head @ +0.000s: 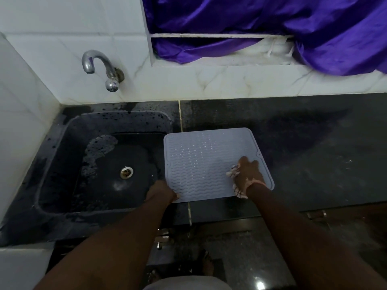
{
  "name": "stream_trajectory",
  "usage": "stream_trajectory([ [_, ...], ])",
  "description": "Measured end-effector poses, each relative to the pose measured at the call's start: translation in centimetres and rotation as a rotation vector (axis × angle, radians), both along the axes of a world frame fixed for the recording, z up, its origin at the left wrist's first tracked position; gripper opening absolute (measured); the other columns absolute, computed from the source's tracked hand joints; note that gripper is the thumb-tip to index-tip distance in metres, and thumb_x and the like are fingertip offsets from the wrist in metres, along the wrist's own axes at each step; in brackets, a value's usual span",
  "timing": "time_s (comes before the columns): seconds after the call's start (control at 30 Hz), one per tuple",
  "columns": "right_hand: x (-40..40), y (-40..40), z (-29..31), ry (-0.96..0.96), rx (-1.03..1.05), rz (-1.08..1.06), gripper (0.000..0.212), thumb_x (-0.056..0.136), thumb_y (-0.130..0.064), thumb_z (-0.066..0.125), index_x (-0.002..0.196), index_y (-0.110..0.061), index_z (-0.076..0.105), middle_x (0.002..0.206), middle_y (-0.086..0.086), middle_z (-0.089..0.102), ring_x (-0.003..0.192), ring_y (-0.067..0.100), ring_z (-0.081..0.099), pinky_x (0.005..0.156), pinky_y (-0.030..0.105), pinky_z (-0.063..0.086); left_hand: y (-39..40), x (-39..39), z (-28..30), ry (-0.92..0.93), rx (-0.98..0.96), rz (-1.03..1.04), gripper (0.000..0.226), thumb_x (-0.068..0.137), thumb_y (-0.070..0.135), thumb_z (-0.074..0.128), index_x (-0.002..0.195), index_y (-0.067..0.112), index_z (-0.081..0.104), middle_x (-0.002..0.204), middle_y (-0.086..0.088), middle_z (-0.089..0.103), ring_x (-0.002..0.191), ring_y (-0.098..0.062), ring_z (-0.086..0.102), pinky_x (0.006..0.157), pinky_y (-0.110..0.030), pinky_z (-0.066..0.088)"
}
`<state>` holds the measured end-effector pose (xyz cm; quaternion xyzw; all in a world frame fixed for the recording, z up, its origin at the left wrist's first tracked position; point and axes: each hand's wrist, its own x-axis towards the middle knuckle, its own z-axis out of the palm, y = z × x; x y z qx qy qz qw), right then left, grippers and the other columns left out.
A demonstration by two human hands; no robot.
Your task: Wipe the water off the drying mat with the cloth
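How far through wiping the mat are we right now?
Midway, as far as I can tell. The left hand grips the drying mat at its near-left corner, beside the sink. The right hand presses the cloth on the near-right part. Glints still show on the far ridges, so that area seems left to wipe.
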<state>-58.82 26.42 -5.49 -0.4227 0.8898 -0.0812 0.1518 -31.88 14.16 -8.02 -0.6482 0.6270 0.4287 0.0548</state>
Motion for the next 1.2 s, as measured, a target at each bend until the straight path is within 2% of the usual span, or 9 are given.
stream_trajectory([
  [0.17, -2.6, -0.5, 0.3, 0.109, -0.049, -0.268, 0.039, 0.098, -0.025, 0.05, 0.133, -0.01, 0.042, 0.133, 0.026, 0.043, 0.114, 0.047, 0.052, 0.095, 0.054, 0.046, -1.1, 0.9, -0.8, 0.182, -0.007, 0.218, 0.008, 0.089, 0.006, 0.064, 0.094, 0.008, 0.07, 0.11, -0.015, 0.07, 0.105, -0.032, 0.067, 0.082, -0.032, 0.056],
  [0.33, 5.0, -2.2, -0.8, 0.113, -0.081, -0.197, 0.042, 0.094, -0.012, 0.055, 0.135, -0.01, 0.048, 0.132, 0.021, 0.044, 0.112, 0.036, 0.055, 0.09, 0.044, 0.055, -0.1, 1.2, -0.4, 0.394, 0.109, 0.477, 0.019, 0.09, -0.01, 0.059, 0.094, 0.004, 0.072, 0.091, -0.015, 0.071, 0.071, -0.019, 0.064, 0.05, -0.019, 0.053],
  [0.47, 14.5, -4.7, -0.8, -0.017, -0.11, 0.133, 0.05, 0.087, -0.007, 0.061, 0.135, -0.013, 0.049, 0.138, 0.017, 0.038, 0.119, 0.035, 0.051, 0.095, 0.04, 0.053, -0.2, 1.4, -0.4, 0.44, 0.145, 0.523, 0.018, 0.09, -0.009, 0.062, 0.1, 0.001, 0.073, 0.089, -0.014, 0.072, 0.077, -0.024, 0.067, 0.056, -0.022, 0.058],
  [0.57, 17.5, -6.5, -0.4, -0.283, -0.152, 0.299, 0.047, 0.082, -0.018, 0.07, 0.125, -0.017, 0.051, 0.129, 0.011, 0.042, 0.111, 0.032, 0.055, 0.092, 0.041, 0.053, -0.3, 1.7, -0.4, 0.482, 0.213, 0.534, 0.015, 0.092, -0.005, 0.063, 0.101, 0.003, 0.073, 0.098, -0.021, 0.072, 0.088, -0.032, 0.069, 0.083, -0.038, 0.06],
  [0.67, 14.9, -6.9, 0.9, -0.626, -0.388, 0.29, 0.02, 0.087, -0.012, 0.063, 0.102, -0.023, 0.057, 0.108, -0.002, 0.058, 0.098, 0.015, 0.061, 0.086, 0.031, 0.053, -0.7, 1.7, 0.2, 0.465, 0.251, 0.498, 0.019, 0.096, -0.006, 0.056, 0.104, 0.003, 0.07, 0.087, -0.014, 0.071, 0.077, -0.025, 0.066, 0.065, -0.028, 0.057],
  [0.77, 8.8, -5.6, 1.7, -0.665, -0.573, 0.015, 0.018, 0.094, -0.01, 0.061, 0.1, -0.026, 0.057, 0.098, -0.004, 0.062, 0.081, 0.003, 0.064, 0.069, 0.021, 0.056, -0.9, 1.5, 0.8, 0.44, 0.31, 0.506, 0.024, 0.099, -0.005, 0.046, 0.107, 0.003, 0.068, 0.087, -0.007, 0.071, 0.078, -0.018, 0.065, 0.063, -0.025, 0.054],
  [0.9, 1.4, -2.5, 0.7, -0.204, -0.439, -0.268, 0.026, 0.094, -0.014, 0.057, 0.118, -0.016, 0.047, 0.126, 0.015, 0.049, 0.091, 0.027, 0.06, 0.074, 0.038, 0.052, -1.0, 1.5, 0.9, 0.476, 0.312, 0.575, 0.031, 0.098, 0.004, 0.043, 0.118, 0.006, 0.068, 0.109, -0.012, 0.075, 0.095, -0.024, 0.069, 0.07, -0.03, 0.052],
  [1.0, 1.3, -1.8, -0.6, 0.018, -0.175, -0.29, 0.045, 0.09, -0.015, 0.053, 0.132, -0.012, 0.038, 0.143, 0.028, 0.038, 0.124, 0.049, 0.047, 0.098, 0.059, 0.045, -1.0, 1.2, 1.1, 0.552, 0.303, 0.606, 0.029, 0.099, 0.007, 0.046, 0.115, 0.005, 0.07, 0.11, -0.014, 0.075, 0.103, -0.03, 0.072, 0.08, -0.037, 0.059],
  [1.2, 13.2, -4.2, -2.1, 0.127, 0.021, 0.005, 0.048, 0.081, -0.017, 0.056, 0.127, -0.017, 0.044, 0.124, 0.021, 0.055, 0.111, 0.039, 0.055, 0.095, 0.055, 0.045, -1.4, 0.9, 1.3, 0.662, 0.36, 0.575, 0.03, 0.099, 0.002, 0.045, 0.115, 0.002, 0.07, 0.117, -0.023, 0.071, 0.106, -0.039, 0.069, 0.093, -0.05, 0.057],
])
